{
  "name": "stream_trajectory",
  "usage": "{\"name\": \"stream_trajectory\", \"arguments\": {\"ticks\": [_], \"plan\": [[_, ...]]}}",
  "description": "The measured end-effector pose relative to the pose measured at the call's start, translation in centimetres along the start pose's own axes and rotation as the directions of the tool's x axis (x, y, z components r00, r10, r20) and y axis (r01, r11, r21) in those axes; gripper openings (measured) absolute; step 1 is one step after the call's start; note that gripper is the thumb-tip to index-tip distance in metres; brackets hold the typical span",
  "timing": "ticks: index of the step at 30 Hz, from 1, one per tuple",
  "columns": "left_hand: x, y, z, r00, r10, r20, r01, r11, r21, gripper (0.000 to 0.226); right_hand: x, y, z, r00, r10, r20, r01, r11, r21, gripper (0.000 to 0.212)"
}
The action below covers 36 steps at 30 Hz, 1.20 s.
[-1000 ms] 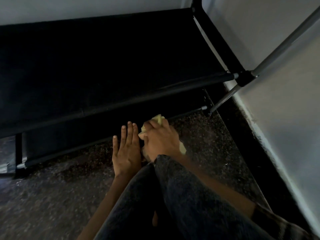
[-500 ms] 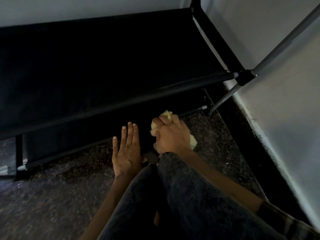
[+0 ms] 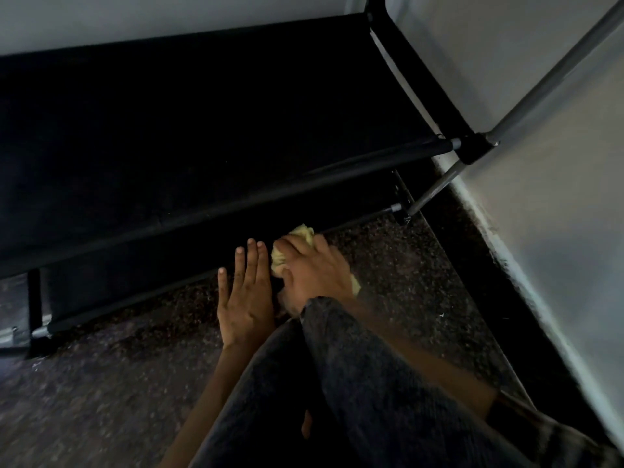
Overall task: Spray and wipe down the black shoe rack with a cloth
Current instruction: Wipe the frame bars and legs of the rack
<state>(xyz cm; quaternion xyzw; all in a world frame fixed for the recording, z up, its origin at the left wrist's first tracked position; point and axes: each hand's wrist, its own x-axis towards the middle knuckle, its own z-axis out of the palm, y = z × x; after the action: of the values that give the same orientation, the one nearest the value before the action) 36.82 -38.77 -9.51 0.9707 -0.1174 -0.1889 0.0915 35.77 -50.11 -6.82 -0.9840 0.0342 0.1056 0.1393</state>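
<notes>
No text, label, brand or number can be read anywhere. The rack [image 3: 202,130], cloth [image 3: 297,238] and wall [image 3: 540,197] carry no legible marking.

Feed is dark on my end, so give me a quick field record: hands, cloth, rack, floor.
left hand: open, fingers straight, flat on the floor by the rack's bottom rail
right hand: grips the yellow cloth
cloth position: at the bottom rail
shoe rack: black fabric shelves, grey metal poles
floor: dark, speckled
spray bottle: not in view
</notes>
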Motion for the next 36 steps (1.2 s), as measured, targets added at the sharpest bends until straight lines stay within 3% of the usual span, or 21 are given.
{"name": "stream_trajectory", "arguments": {"ticks": [3, 6, 8, 10, 14, 16, 19, 21, 23, 25, 28, 33, 36], "plan": [[-0.1, -0.1, -0.2, 1.000, 0.015, -0.003, -0.015, 1.000, 0.023, 0.099, -0.6, 4.6, -1.0, 0.995, 0.045, -0.085, -0.050, 0.997, -0.058, 0.062], [-0.2, -0.1, 0.0, 1.000, 0.021, -0.019, -0.021, 1.000, 0.012, 0.103, -0.4, 9.0, -2.2, 0.940, 0.285, -0.186, -0.300, 0.953, -0.054, 0.052], [-0.2, 0.0, 0.0, 1.000, 0.022, -0.020, -0.022, 1.000, -0.004, 0.103, -0.2, 9.3, -2.5, 0.905, 0.372, -0.206, -0.387, 0.921, -0.037, 0.051], [-0.1, 0.1, 0.0, 1.000, 0.023, -0.017, -0.023, 1.000, -0.016, 0.101, 0.2, 6.9, -2.1, 0.921, 0.363, -0.138, -0.368, 0.930, -0.008, 0.051], [-0.2, -0.1, -0.1, 0.999, 0.027, -0.042, -0.029, 0.999, -0.034, 0.071, 0.3, -1.3, 1.8, 1.000, -0.014, -0.017, 0.015, 1.000, 0.027, 0.050], [-0.3, -0.3, 0.0, 1.000, 0.012, -0.028, -0.014, 0.998, -0.063, 0.067, 0.4, -1.7, 1.7, 1.000, -0.015, -0.001, 0.015, 0.996, 0.089, 0.047], [-0.3, -0.6, 0.0, 0.999, 0.012, -0.034, -0.015, 0.996, -0.086, 0.084, -0.4, 1.6, 0.0, 0.997, -0.055, -0.057, 0.054, 0.998, -0.008, 0.052], [-0.3, -0.7, 0.2, 0.999, 0.025, -0.041, -0.028, 0.996, -0.086, 0.096, -0.5, 5.8, -1.1, 0.995, 0.016, -0.097, -0.022, 0.998, -0.063, 0.052], [-0.3, -0.7, 0.3, 0.998, 0.027, -0.053, -0.032, 0.996, -0.089, 0.098, -0.7, 10.2, -2.0, 0.967, 0.183, -0.177, -0.197, 0.979, -0.060, 0.065], [-0.3, -0.7, 0.2, 0.999, 0.026, -0.046, -0.030, 0.996, -0.081, 0.096, -1.0, 12.8, -2.3, 0.916, 0.318, -0.244, -0.329, 0.944, -0.003, 0.058], [-0.3, -0.5, 0.3, 0.999, 0.023, -0.040, -0.026, 0.996, -0.084, 0.098, -1.1, 11.6, -1.6, 0.917, 0.327, -0.227, -0.337, 0.942, -0.004, 0.057], [-0.4, -0.7, 0.2, 1.000, 0.017, -0.024, -0.019, 0.997, -0.071, 0.100, -2.7, 10.2, -0.3, 0.986, 0.085, -0.142, -0.101, 0.988, -0.114, 0.064], [-0.1, -0.7, 0.2, 1.000, 0.017, -0.014, -0.018, 0.997, -0.080, 0.100, -2.4, 12.6, -0.6, 0.916, 0.333, -0.222, -0.334, 0.942, 0.034, 0.061]]}}
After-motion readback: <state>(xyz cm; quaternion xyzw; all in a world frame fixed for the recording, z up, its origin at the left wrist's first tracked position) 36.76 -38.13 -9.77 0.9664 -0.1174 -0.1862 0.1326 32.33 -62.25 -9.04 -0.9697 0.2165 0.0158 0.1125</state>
